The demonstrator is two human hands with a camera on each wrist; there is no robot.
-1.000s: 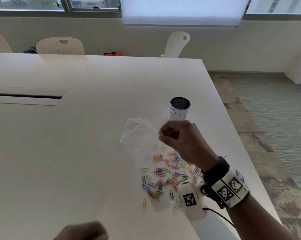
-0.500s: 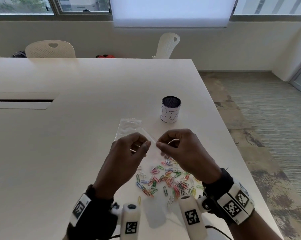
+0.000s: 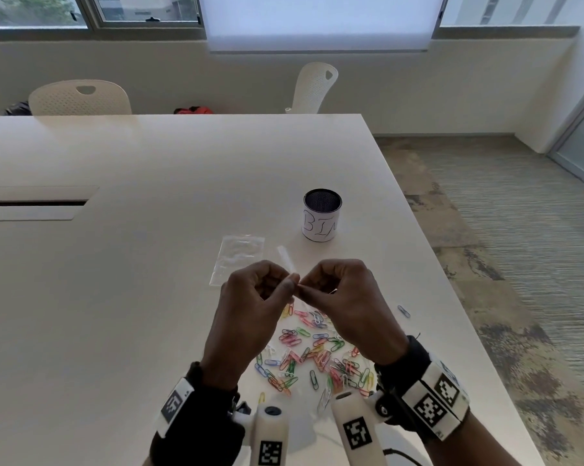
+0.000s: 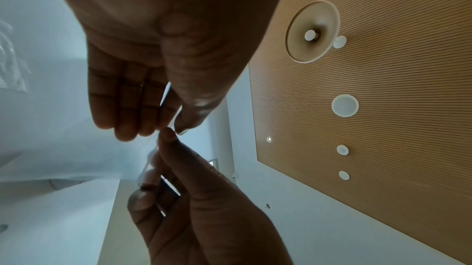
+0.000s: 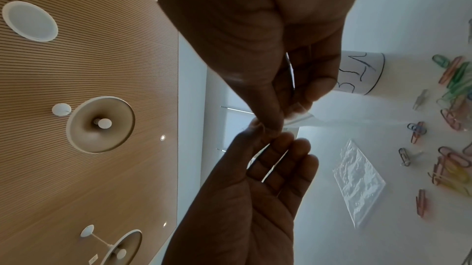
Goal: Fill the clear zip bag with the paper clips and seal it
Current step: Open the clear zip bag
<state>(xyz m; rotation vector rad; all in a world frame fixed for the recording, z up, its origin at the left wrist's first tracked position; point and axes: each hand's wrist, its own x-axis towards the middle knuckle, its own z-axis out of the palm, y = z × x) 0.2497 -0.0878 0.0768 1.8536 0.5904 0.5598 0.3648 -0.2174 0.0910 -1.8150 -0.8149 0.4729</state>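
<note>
Both hands, left hand (image 3: pixel 250 307) and right hand (image 3: pixel 344 297), pinch the clear zip bag (image 3: pixel 285 260) mid-frame, apparently working its mouth open. The paper clips (image 3: pixel 314 358) lie loose on the counter (image 3: pixel 149 297) below: filling and sealing remain.

Colours and patterns across table, clips and room

Showing a plain white table (image 3: pixel 122 264); scattering pink, red, green, yellow, blue and white paper clips (image 3: pixel 312 359) over it; lying clear and crinkled, a flat zip bag (image 3: pixel 237 258); standing beside it, a white-wrapped cup (image 3: pixel 321 218) with black handwritten letters and a dark mesh inside; wearing black wrist straps with white blocks carrying black-and-white square codes (image 3: pixel 431 406); running in fine brown stripes, a wooden ceiling panel (image 4: pixel 383 87) dotted with white round fittings; mottling grey-green and tan, the carpet (image 3: pixel 505 264); perforating in small dots, the cream chairs (image 3: pixel 78 99).
</note>
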